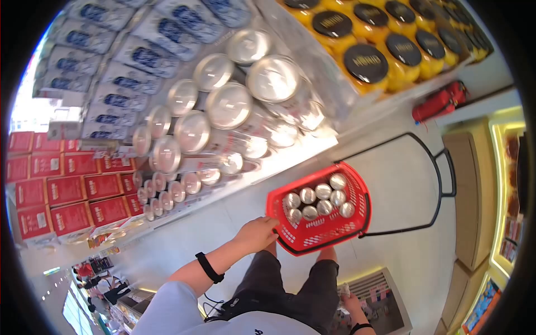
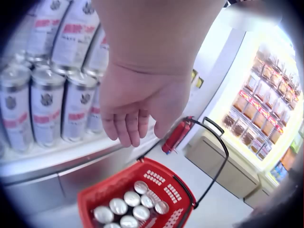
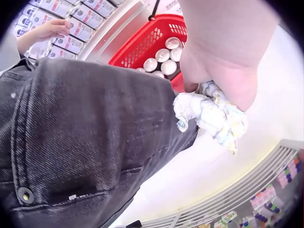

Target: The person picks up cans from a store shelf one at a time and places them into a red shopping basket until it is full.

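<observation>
My left hand [image 1: 258, 233] hangs with its fingers loosely curled and nothing in them, overlapping the near left rim of a red shopping basket [image 1: 296, 241] in the head view. Seen from the left wrist, that hand [image 2: 142, 102] has its fingers pointing down, the basket below and beyond it. Several silver-topped cans [image 1: 322, 191] stand inside the basket. Down by my thigh, my right hand [image 1: 352, 306] grips a crumpled white wad with faint coloured marks [image 3: 213, 116], its upper part hidden by the fingers.
Tall white cans [image 1: 229, 106] are stacked on the shelf beside the basket. Red boxes [image 1: 70, 184] and yellow jars with black lids [image 1: 365, 63] flank them. The basket's long black handle [image 1: 438, 178] reaches right across the floor. A low grilled case [image 1: 385, 301] stands near my right side.
</observation>
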`<state>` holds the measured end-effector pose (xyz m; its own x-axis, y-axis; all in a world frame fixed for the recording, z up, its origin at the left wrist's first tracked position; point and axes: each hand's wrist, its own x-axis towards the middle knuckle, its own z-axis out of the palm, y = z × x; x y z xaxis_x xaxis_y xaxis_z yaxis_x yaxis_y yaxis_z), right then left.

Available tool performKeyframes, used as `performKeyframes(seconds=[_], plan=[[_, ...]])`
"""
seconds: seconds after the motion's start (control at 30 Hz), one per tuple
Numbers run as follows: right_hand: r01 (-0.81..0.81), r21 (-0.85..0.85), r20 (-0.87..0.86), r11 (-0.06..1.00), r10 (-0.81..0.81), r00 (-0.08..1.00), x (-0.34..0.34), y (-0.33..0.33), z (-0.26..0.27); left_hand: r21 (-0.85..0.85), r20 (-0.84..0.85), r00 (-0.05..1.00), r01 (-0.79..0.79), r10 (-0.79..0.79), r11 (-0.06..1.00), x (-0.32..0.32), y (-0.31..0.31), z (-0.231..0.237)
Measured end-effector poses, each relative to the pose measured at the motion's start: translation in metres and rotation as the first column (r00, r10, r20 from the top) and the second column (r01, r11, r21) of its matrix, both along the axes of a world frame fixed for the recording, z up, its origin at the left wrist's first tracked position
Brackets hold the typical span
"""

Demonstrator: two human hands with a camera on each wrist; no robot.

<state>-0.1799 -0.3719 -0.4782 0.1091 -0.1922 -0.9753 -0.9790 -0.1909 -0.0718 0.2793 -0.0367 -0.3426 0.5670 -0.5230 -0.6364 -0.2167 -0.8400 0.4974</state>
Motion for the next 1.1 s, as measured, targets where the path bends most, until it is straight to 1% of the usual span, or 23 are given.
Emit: performKeyframes(seconds=[0.03,0.07,0.1,0.13,0.17,0.2,0.23,0.27,0.3,0.37,0.43,0.47,0.57,0.67,0.73,0.77,0.8,0.87,0.9,0.93,0.97,1.03,1.1], plan=[[-0.01,-0.011,0.01,1.0,0.01,1.0,0.026,0.003,0.012,0.003,0.077,0.993,-0.091,0.09,0.996,0.014,0.025,0.036],[0.033,0.006,0.085,0.999,-0.033,0.996,0.016,0.006,-0.011,-0.07,0.146,0.969,-0.19,0.198,0.979,0.024,0.048,0.064],[0.075,0.022,0.149,0.997,-0.078,0.986,-0.002,0.005,-0.04,-0.112,0.265,0.928,-0.239,0.26,0.965,0.031,0.068,0.089],[0.023,0.03,0.148,0.999,-0.027,0.989,0.024,0.016,-0.035,-0.183,0.348,0.878,-0.282,0.33,0.942,0.036,0.088,0.113],[-0.022,0.025,0.134,0.999,0.019,0.991,0.039,0.02,-0.018,-0.264,0.407,0.823,-0.309,0.396,0.914,0.04,0.105,0.131],[-0.061,0.01,0.114,0.998,0.059,0.992,0.052,0.024,-0.001,-0.301,0.506,0.739,-0.333,0.446,0.893,0.044,0.122,0.142],[-0.119,-0.032,0.143,0.992,0.122,0.982,0.058,0.033,0.004,-0.342,0.593,0.642,-0.347,0.487,0.873,0.05,0.138,0.152],[-0.171,-0.077,0.167,0.982,0.181,0.969,0.05,0.042,0.0,-0.385,0.665,0.534,-0.353,0.522,0.853,0.058,0.154,0.161],[-0.218,-0.123,0.187,0.968,0.238,0.953,0.045,0.051,-0.003,-0.398,0.699,0.459,-0.389,0.549,0.831,0.068,0.17,0.168],[-0.184,-0.131,0.19,0.974,0.207,0.96,0.053,0.073,0.011,-0.428,0.747,0.31,-0.452,0.588,0.783,0.094,0.201,0.178],[-0.116,-0.127,0.213,0.985,0.142,0.967,0.056,0.094,0.033,-0.391,0.739,0.357,-0.463,0.571,0.795,0.127,0.222,0.19],[-0.069,-0.075,0.189,0.995,0.083,0.979,0.051,0.1,0.039,-0.371,0.732,0.386,-0.465,0.561,0.804,0.144,0.229,0.195],[-0.148,-0.127,0.155,0.981,0.167,0.974,0.036,0.112,0.054,-0.373,0.712,0.483,-0.353,0.509,0.858,0.196,0.242,0.179],[-0.135,-0.164,0.132,0.977,0.157,0.979,0.035,0.113,0.08,-0.326,0.525,0.641,-0.456,0.559,0.828,0.222,0.24,0.164],[-0.135,-0.188,0.15,0.973,0.164,0.975,0.057,0.122,0.11,-0.287,0.537,0.619,-0.505,0.573,0.814,0.219,0.237,0.176],[-0.126,-0.203,0.151,0.971,0.158,0.976,0.053,0.123,0.121,-0.267,0.538,0.617,-0.522,0.574,0.81,0.215,0.233,0.181],[-0.087,-0.184,0.107,0.979,0.108,0.988,0.039,0.118,0.106,-0.259,0.592,0.592,-0.503,0.547,0.825,0.204,0.231,0.185],[-0.063,-0.15,0.117,0.987,0.08,0.99,0.006,0.108,0.082,-0.233,0.673,0.558,-0.461,0.485,0.856,0.163,0.226,0.201],[-0.073,-0.164,0.134,0.984,0.095,0.986,0.006,0.11,0.096,-0.223,0.675,0.569,-0.45,0.47,0.864,0.141,0.221,0.213],[-0.09,-0.172,0.153,0.981,0.117,0.981,0.017,0.113,0.115,-0.213,0.668,0.587,-0.439,0.458,0.873,0.118,0.215,0.229],[-0.08,-0.164,0.149,0.983,0.105,0.983,0.006,0.108,0.115,-0.197,0.666,0.6,-0.433,0.444,0.88,0.095,0.21,0.243],[-0.072,-0.135,0.164,0.988,0.094,0.982,-0.009,0.102,0.098,-0.157,0.657,0.663,-0.346,0.36,0.925,0.05,0.198,0.255],[-0.054,-0.09,0.112,0.994,0.064,0.992,-0.025,0.096,0.084,-0.099,0.566,0.758,-0.329,0.325,0.939,0.011,0.169,0.26]])
